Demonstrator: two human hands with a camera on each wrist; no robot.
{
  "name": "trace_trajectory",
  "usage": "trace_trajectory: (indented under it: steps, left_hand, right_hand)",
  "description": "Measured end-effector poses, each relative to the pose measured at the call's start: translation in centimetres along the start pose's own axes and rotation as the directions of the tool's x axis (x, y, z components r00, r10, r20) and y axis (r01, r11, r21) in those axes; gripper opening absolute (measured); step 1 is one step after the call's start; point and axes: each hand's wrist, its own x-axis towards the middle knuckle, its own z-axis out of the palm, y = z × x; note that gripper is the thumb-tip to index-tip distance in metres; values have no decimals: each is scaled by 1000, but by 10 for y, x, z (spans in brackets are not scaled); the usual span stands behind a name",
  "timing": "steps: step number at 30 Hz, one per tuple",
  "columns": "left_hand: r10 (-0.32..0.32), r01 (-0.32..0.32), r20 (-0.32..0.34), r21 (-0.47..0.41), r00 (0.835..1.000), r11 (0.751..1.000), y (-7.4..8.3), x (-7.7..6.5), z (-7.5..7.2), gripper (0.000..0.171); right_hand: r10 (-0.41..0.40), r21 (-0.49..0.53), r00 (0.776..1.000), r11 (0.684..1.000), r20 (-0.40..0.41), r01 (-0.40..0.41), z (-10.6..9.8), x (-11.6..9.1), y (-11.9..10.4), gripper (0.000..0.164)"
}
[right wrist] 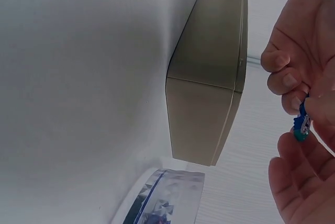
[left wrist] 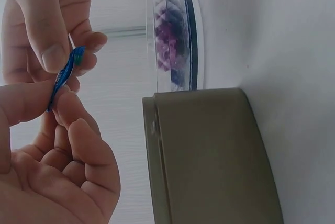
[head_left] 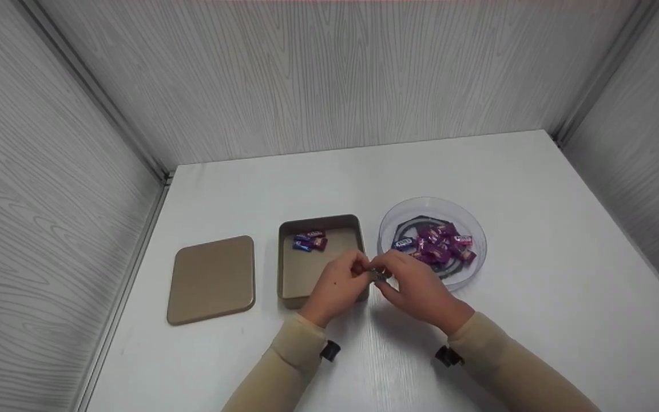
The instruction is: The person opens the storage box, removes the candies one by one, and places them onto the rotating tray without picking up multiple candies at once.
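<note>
A small candy in a shiny blue wrapper with a green end [left wrist: 65, 75] is pinched between both hands. My left hand [head_left: 338, 283] grips one end with thumb and finger, over the near right corner of an open gold-brown tin [head_left: 301, 276]. From the right, my right hand [head_left: 418, 286] pinches the other end, close by the clear round bowl [head_left: 474, 223]. Inside the tin, several blue and purple wrapped candies [head_left: 310, 241] lie at the back left. The bowl holds a pile of mostly purple wrapped candies [head_left: 438, 246]; the right hand hides part of it.
Left of the tin, a flat gold-brown lid [head_left: 212, 280] lies on the white table [head_left: 552, 286]. Pale wood-grain panels [head_left: 329, 74] stand at the back and both sides of the table.
</note>
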Motion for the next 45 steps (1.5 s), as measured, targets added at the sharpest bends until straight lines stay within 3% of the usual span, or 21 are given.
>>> trace_trajectory:
  steps: [10,14,19,24,28,32,37,40,45]
  left_hand:
    - [45,-45,8,-30,999,999,0,2,5,13]
    - [46,-45,31,-42,998,998,-2,3,6,15]
    - [25,-26,25,8,999,1000,-5,3,2,22]
    - [19,-18,-9,84,1000,996,-13,2,-4,23]
    - [2,4,-39,166,999,986,-21,3,-9,25]
    - [13,12,-79,307,997,951,-29,4,-16,28]
    - [5,47,-108,475,994,879,-41,9,-26,28]
    - [-13,74,-113,552,994,830,-51,13,-31,31]
    - [-47,110,-115,639,992,761,-64,19,-37,43]
  right_hand:
    - [-73,-104,997,992,-18,71,4,-1,4,25]
    - [-60,-120,998,991,-8,59,2,0,8,22]
    - [94,-135,994,987,59,-85,-7,5,22,20]
    - [287,-189,949,947,133,-260,-21,11,50,20]
    - [364,-227,915,919,175,-322,-28,13,70,19]
    - [401,-255,898,901,182,-351,-30,12,84,18]
    - [420,-317,890,881,178,-352,-26,10,92,20]
    - [403,-355,897,878,181,-322,-23,9,93,22]
    - [337,-364,930,893,146,-266,-22,5,93,25]
